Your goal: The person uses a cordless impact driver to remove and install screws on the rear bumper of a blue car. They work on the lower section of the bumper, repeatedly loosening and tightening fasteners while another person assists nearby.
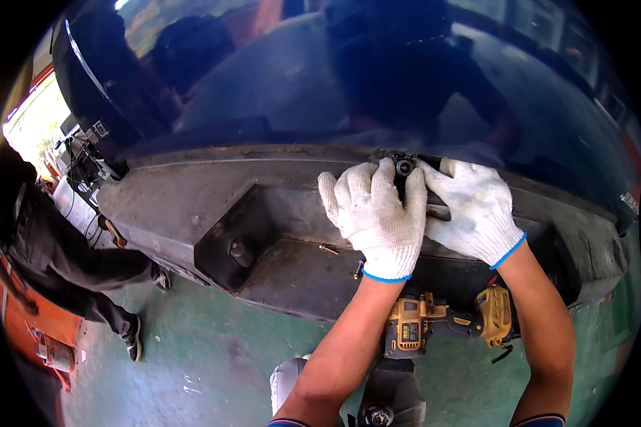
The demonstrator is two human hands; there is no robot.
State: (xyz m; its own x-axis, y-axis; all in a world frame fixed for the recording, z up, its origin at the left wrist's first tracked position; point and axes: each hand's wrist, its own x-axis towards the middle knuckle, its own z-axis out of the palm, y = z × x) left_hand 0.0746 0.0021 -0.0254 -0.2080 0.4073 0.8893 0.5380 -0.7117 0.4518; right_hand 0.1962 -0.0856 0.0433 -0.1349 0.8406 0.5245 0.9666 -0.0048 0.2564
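Both my hands wear white knit gloves with blue cuffs and meet at the top edge of a dark bumper, below a glossy blue vehicle panel. Between them sits a small round black part with a lens-like face. My left hand has its thumb and forefinger closed about the part's left and lower side. From the right, my right hand is bent in with its fingertips against the same part; some of those fingertips are hidden. A bolt lies on the bumper's recessed step, left of my left wrist.
A yellow and black cordless power tool rests below, between my forearms. Another bolt is near the step's edge. At left stands a person in dark trousers on the green floor, beside exposed wiring and an orange object.
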